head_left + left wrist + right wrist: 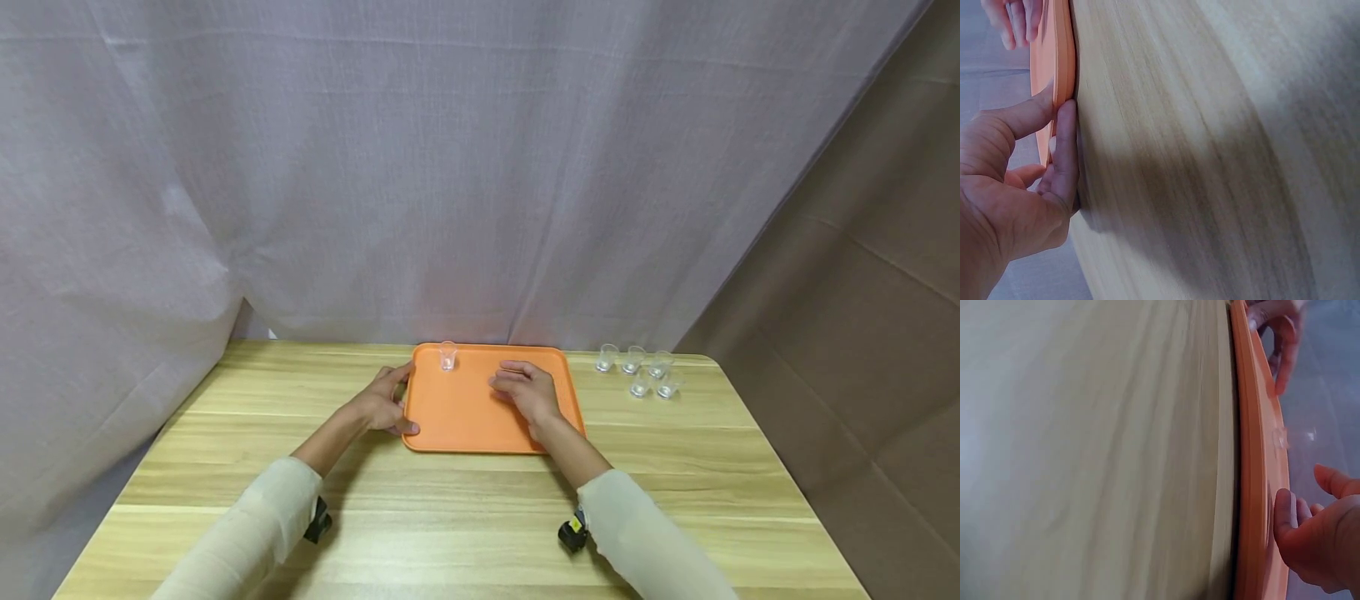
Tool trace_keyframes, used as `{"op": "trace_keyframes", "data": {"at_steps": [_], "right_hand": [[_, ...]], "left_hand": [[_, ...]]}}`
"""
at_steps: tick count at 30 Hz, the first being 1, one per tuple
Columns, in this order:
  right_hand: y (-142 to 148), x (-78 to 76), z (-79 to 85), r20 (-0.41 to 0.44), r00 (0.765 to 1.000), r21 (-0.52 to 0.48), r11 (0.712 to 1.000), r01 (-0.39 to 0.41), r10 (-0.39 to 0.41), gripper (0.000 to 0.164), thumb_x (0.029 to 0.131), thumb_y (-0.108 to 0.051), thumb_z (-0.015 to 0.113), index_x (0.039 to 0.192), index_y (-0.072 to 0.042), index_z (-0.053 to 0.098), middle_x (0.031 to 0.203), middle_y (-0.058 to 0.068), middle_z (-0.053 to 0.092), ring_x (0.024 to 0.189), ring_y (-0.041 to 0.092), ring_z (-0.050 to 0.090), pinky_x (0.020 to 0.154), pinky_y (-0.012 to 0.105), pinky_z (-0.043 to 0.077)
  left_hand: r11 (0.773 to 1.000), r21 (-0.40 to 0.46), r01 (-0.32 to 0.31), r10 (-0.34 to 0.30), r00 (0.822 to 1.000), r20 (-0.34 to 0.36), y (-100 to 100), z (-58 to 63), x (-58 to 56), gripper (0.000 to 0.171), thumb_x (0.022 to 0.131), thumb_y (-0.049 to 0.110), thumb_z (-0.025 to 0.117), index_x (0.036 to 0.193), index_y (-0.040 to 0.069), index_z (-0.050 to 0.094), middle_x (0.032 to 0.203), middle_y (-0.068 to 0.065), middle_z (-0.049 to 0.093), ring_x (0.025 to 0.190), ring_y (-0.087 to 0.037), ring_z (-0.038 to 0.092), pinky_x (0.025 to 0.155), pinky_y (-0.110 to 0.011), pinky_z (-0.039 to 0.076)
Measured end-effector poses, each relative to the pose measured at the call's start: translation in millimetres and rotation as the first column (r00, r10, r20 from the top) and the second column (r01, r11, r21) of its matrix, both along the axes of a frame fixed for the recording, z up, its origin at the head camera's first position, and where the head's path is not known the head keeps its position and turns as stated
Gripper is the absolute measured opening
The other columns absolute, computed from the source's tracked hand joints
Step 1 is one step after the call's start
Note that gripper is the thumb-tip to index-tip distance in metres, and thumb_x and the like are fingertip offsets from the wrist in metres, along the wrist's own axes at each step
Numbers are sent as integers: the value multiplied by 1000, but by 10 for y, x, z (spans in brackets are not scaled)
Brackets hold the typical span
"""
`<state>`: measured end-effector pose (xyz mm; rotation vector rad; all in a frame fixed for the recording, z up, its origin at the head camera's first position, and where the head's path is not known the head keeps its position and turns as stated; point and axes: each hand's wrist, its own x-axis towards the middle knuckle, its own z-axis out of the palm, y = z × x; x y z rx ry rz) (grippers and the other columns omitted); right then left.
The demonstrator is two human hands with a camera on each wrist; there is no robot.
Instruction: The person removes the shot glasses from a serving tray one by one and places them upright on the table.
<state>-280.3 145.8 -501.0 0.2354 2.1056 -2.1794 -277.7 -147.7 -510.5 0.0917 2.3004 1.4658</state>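
An orange tray (pixel 465 417) lies on the wooden table, and a small clear shot glass (pixel 447 357) stands in its far left corner. My left hand (pixel 381 403) grips the tray's left edge; in the left wrist view its thumb (pixel 1032 115) lies over the rim, with fingers against the outer side. Above the right half of the tray is my right hand (pixel 528 396), fingers loosely bent and holding nothing. The right wrist view shows that hand (pixel 1322 540) with thumb and fingers apart, the glass (pixel 1280 438) beyond it.
Several more clear shot glasses (pixel 633 359) stand in a loose group on the table (pixel 675 467), right of the tray. Behind the table's far edge hangs a grey curtain (pixel 420 183). A brownish cloth (pixel 847 333) hangs along the right side.
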Motion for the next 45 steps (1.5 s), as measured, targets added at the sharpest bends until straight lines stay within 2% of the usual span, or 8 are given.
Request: {"op": "trace_keyframes", "data": {"at_steps": [11, 16, 19, 21, 25, 29, 38, 45], "right_hand": [[-548, -205, -51, -34, 999, 81, 996, 23, -21, 51, 92, -3, 90, 140, 3, 73, 142, 25, 74, 118, 25, 76, 99, 34, 70], [-707, -288, -45, -41, 999, 151, 988, 31, -25, 55, 91, -8, 92, 143, -4, 74, 144, 19, 73, 135, 33, 70, 112, 41, 66], [-772, -321, -35, -69, 997, 141, 990, 29, -20, 57, 91, -6, 92, 145, -3, 74, 145, 20, 72, 140, 35, 68, 115, 41, 65], [-805, -324, -19, -100, 995, 130, 991, 33, -20, 56, 91, -3, 91, 145, -1, 74, 142, 21, 73, 137, 36, 70, 110, 36, 67], [-855, -341, -18, -139, 990, 173, 983, 58, -34, 49, 91, -3, 91, 138, 0, 77, 127, 17, 77, 117, 27, 74, 88, 20, 66], [-869, -342, -43, -149, 989, 231, 971, 55, -21, 40, 93, -8, 91, 131, -2, 80, 114, 11, 78, 102, 16, 73, 77, 15, 61], [-689, -213, -33, -140, 990, 173, 985, 13, 12, 35, 97, -8, 89, 127, 1, 76, 115, 12, 78, 104, 18, 73, 95, 35, 71], [-369, -105, 15, -155, 988, 147, 989, 24, 0, 38, 98, -5, 86, 132, 4, 74, 118, 14, 79, 102, 13, 74, 94, 31, 71]], "left_hand": [[999, 30, 16, -15, 1000, -24, 3, 149, 136, 132, 78, -19, 92, 182, 11, 17, 170, -23, 28, 95, -23, 61, 70, -33, 73], [1000, 1, 14, -14, 1000, -14, 5, 54, 64, 133, 78, -16, 94, 183, 14, 17, 171, -19, 29, 96, -27, 66, 70, -35, 73], [1000, -17, 8, -8, 1000, -1, 2, -11, 13, 135, 78, -15, 95, 183, 18, 17, 171, -16, 29, 96, -28, 68, 70, -35, 73], [1000, -21, 9, -9, 1000, -2, 5, -13, 9, 135, 78, -15, 95, 183, 17, 18, 171, -17, 29, 95, -28, 69, 70, -35, 73], [999, -40, 30, -30, 999, -21, 18, 61, 59, 131, 80, -12, 95, 183, 14, 17, 171, -21, 28, 94, -27, 69, 70, -30, 72], [998, -35, 43, -44, 998, -43, 14, 146, 127, 130, 81, -12, 95, 182, 10, 16, 169, -25, 28, 93, -27, 68, 70, -30, 71], [998, -26, 55, -56, 998, -37, 4, 119, 106, 132, 80, -11, 96, 182, 11, 15, 173, -23, 24, 97, -26, 65, 73, -33, 73], [999, -29, 43, -43, 999, -14, -8, 133, 115, 132, 81, -12, 95, 183, 14, 15, 174, -20, 24, 97, -25, 64, 72, -31, 72]]}}
